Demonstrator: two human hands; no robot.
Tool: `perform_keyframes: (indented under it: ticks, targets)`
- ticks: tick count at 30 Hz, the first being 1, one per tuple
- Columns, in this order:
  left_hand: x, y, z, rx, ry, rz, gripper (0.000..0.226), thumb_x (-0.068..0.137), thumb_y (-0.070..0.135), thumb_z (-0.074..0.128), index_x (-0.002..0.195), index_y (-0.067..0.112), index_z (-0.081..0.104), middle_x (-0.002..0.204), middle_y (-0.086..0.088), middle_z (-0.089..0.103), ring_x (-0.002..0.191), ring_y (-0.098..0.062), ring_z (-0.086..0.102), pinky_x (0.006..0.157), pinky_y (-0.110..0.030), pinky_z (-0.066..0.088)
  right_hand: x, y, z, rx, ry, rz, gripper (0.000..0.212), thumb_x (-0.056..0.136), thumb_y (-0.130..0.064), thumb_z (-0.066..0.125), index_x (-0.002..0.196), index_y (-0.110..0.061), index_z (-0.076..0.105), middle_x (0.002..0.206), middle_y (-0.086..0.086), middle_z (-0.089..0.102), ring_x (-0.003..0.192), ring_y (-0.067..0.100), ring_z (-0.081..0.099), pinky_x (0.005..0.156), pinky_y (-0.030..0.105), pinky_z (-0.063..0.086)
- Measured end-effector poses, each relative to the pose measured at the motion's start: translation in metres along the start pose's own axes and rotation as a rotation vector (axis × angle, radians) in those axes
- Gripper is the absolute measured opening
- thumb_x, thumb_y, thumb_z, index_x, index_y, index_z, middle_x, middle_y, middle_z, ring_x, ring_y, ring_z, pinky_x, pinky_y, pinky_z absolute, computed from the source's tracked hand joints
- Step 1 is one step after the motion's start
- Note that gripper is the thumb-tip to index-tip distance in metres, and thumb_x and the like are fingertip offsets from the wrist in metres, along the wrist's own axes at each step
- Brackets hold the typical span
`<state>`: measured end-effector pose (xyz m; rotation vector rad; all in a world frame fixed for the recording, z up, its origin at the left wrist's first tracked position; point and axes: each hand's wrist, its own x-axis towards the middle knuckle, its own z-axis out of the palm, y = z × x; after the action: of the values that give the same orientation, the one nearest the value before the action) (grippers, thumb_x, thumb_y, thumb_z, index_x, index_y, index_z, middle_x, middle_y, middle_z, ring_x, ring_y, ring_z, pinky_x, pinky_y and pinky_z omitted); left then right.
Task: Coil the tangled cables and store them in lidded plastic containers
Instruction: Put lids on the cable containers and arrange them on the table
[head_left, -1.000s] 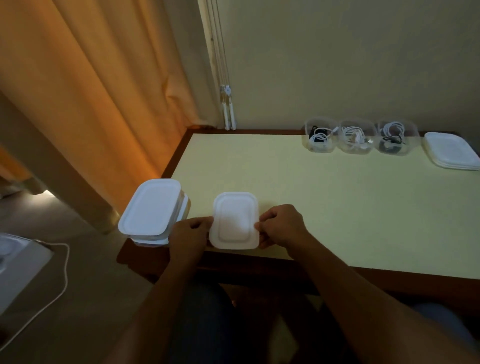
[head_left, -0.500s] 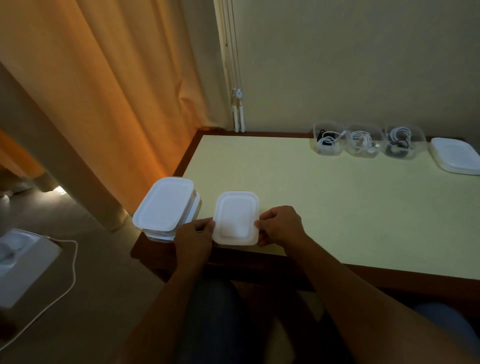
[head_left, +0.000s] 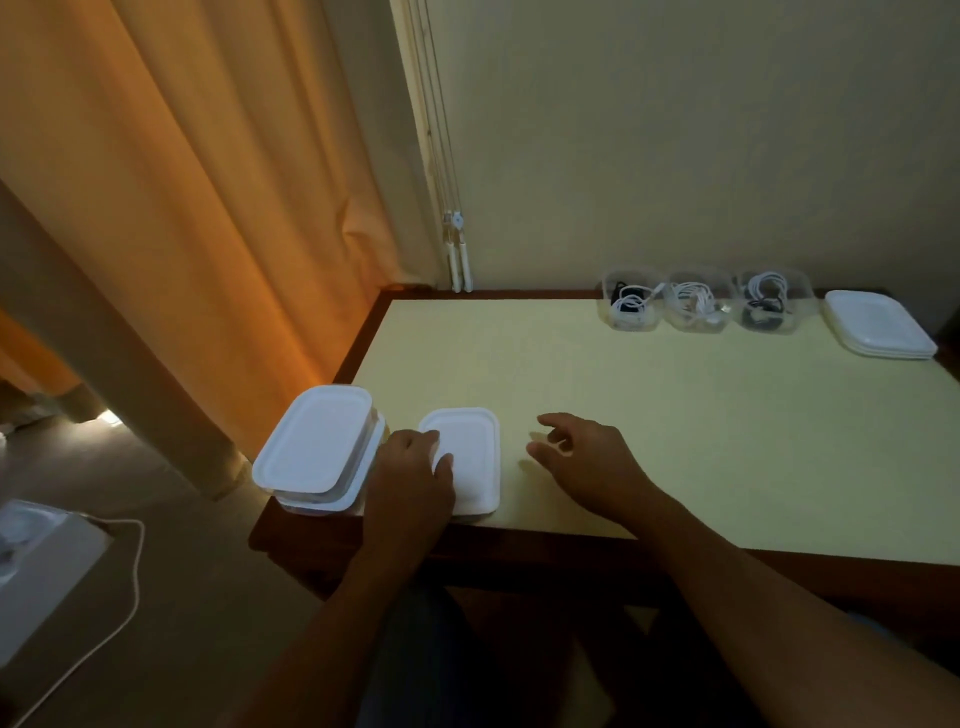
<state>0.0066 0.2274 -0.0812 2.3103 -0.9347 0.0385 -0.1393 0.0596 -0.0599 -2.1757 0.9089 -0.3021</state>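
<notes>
Head view. Risk I'd flag: the stack of closed boxes (head_left: 317, 447) sits on the table's (head_left: 675, 441) left corner and seems to overhang it. The left hand (head_left: 410, 467) works right beside it, so a sideways nudge could tip it off. That hand grips the lidded container (head_left: 470, 457) by its left side, thumb on the lid. The right hand (head_left: 582, 457) hangs slack and empty, just right of the container and not touching it. The open cable boxes (head_left: 696, 306) stand well away.

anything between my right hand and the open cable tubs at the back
Nothing visible does: only tabletop lies between the right hand and the three open containers. The lidded container the left hand holds sits off to the side.
</notes>
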Motion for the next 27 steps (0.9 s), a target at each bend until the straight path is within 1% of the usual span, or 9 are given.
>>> perform_keyframes:
  ticks: [2, 5, 7, 10, 12, 16, 19, 24, 27]
  targets:
    - [0.009, 0.012, 0.009, -0.008, -0.006, 0.041, 0.041, 0.094, 0.03, 0.061, 0.125, 0.004, 0.068, 0.122, -0.015, 0.068, 0.112, -0.033, 0.064, 0.098, -0.043, 0.048, 0.002, 0.012, -0.019, -0.076, 0.025, -0.034, 0.056, 0.096, -0.043, 0.065, 0.147, -0.026, 0.05, 0.137, 0.001, 0.062, 0.126, 0.018, 0.056, 0.105, 0.03, 0.04]
    - [0.029, 0.035, 0.023, -0.037, -0.058, 0.097, 0.052, 0.094, 0.039, 0.059, 0.138, 0.011, 0.061, 0.136, -0.01, 0.064, 0.125, -0.028, 0.059, 0.108, -0.042, 0.044, 0.007, 0.036, -0.048, -0.185, 0.083, -0.043, 0.067, 0.097, -0.047, 0.061, 0.156, -0.028, 0.035, 0.154, 0.002, 0.046, 0.141, 0.022, 0.041, 0.114, 0.037, 0.033]
    - [0.044, 0.053, 0.035, -0.053, -0.106, 0.122, 0.055, 0.097, 0.038, 0.065, 0.146, 0.015, 0.055, 0.147, -0.005, 0.058, 0.135, -0.023, 0.052, 0.115, -0.039, 0.039, 0.014, 0.05, -0.067, -0.241, 0.122, -0.033, 0.072, 0.097, -0.047, 0.059, 0.159, -0.028, 0.028, 0.158, 0.003, 0.04, 0.144, 0.024, 0.036, 0.115, 0.039, 0.031]
    - [0.073, 0.077, 0.058, -0.07, -0.163, 0.134, 0.06, 0.097, 0.039, 0.066, 0.15, 0.018, 0.049, 0.152, -0.003, 0.052, 0.141, -0.02, 0.046, 0.117, -0.035, 0.034, 0.03, 0.069, -0.092, -0.247, 0.164, 0.002, 0.076, 0.098, -0.047, 0.059, 0.16, -0.026, 0.022, 0.16, 0.005, 0.037, 0.145, 0.027, 0.034, 0.116, 0.041, 0.03]
    - [0.093, 0.094, 0.076, -0.067, -0.196, 0.155, 0.061, 0.098, 0.041, 0.065, 0.151, 0.018, 0.047, 0.153, -0.002, 0.051, 0.141, -0.02, 0.045, 0.117, -0.034, 0.033, 0.045, 0.082, -0.104, -0.238, 0.19, 0.011, 0.077, 0.098, -0.047, 0.058, 0.161, -0.025, 0.019, 0.161, 0.005, 0.036, 0.146, 0.027, 0.033, 0.116, 0.042, 0.031]
    - [0.134, 0.127, 0.111, -0.092, -0.232, 0.171, 0.065, 0.098, 0.044, 0.063, 0.154, 0.018, 0.043, 0.156, -0.003, 0.048, 0.142, -0.022, 0.044, 0.118, -0.041, 0.037, 0.084, 0.106, -0.119, -0.264, 0.216, 0.022, 0.079, 0.099, -0.05, 0.055, 0.161, -0.025, 0.015, 0.163, 0.005, 0.033, 0.148, 0.026, 0.031, 0.117, 0.044, 0.032]
    - [0.165, 0.147, 0.14, -0.092, -0.243, 0.19, 0.068, 0.098, 0.044, 0.064, 0.155, 0.018, 0.04, 0.156, -0.003, 0.048, 0.142, -0.023, 0.045, 0.117, -0.042, 0.038, 0.116, 0.121, -0.127, -0.277, 0.22, 0.028, 0.079, 0.099, -0.05, 0.055, 0.161, -0.025, 0.012, 0.163, 0.004, 0.031, 0.148, 0.026, 0.03, 0.118, 0.045, 0.033]
    - [0.212, 0.162, 0.181, -0.022, -0.258, 0.273, 0.066, 0.097, 0.041, 0.066, 0.153, 0.013, 0.044, 0.151, -0.01, 0.052, 0.137, -0.029, 0.049, 0.113, -0.045, 0.041, 0.165, 0.145, -0.131, -0.351, 0.237, -0.013, 0.079, 0.098, -0.049, 0.057, 0.16, -0.019, 0.017, 0.163, 0.007, 0.032, 0.149, 0.027, 0.031, 0.118, 0.047, 0.033]
    - [0.233, 0.167, 0.206, 0.051, -0.261, 0.332, 0.062, 0.097, 0.043, 0.065, 0.152, 0.02, 0.046, 0.149, -0.009, 0.054, 0.132, -0.028, 0.052, 0.109, -0.045, 0.045, 0.186, 0.156, -0.129, -0.409, 0.263, -0.044, 0.075, 0.098, -0.045, 0.059, 0.159, -0.019, 0.024, 0.16, 0.008, 0.037, 0.147, 0.028, 0.032, 0.116, 0.046, 0.036]
